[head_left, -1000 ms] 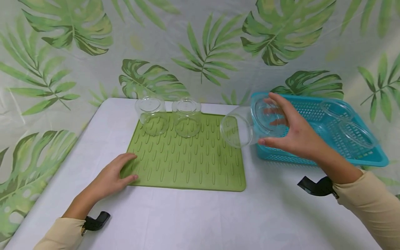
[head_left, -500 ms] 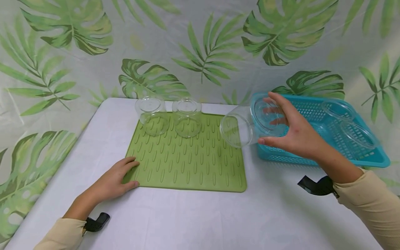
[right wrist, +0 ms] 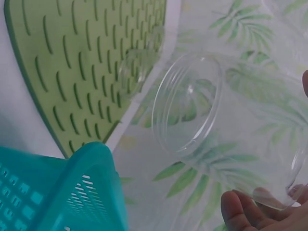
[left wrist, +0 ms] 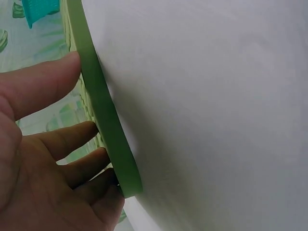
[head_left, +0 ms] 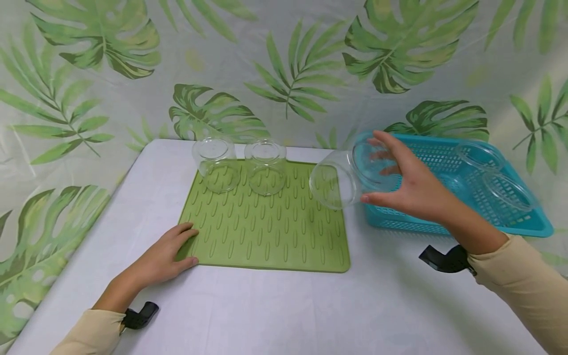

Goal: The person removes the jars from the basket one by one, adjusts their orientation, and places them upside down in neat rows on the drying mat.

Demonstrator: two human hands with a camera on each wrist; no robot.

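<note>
My right hand (head_left: 412, 185) grips a clear jar (head_left: 333, 170) on its side, thumb below and fingers behind its right end. The jar's left round end overlaps the right edge of the green ribbed mat (head_left: 266, 231). In the right wrist view, ridged rings circle the near end of this jar (right wrist: 260, 125), and fingertips (right wrist: 236, 211) touch its lower side. My left hand (head_left: 164, 256) rests at the mat's front left corner. Thumb and fingertips meet the mat's edge (left wrist: 103, 91) in the left wrist view. Two clear jars (head_left: 217, 172) stand upright at the mat's back left.
A turquoise perforated basket (head_left: 408, 222) stands right of the mat, partly behind my right hand. Round outlines of clear jar ware (head_left: 510, 192) show inside it. A leaf-print cloth (head_left: 301, 59) hangs behind the white table (head_left: 266, 315).
My left hand has come down onto the mat's corner from a slightly raised spot. My right hand has shifted a little to the left with the jar.
</note>
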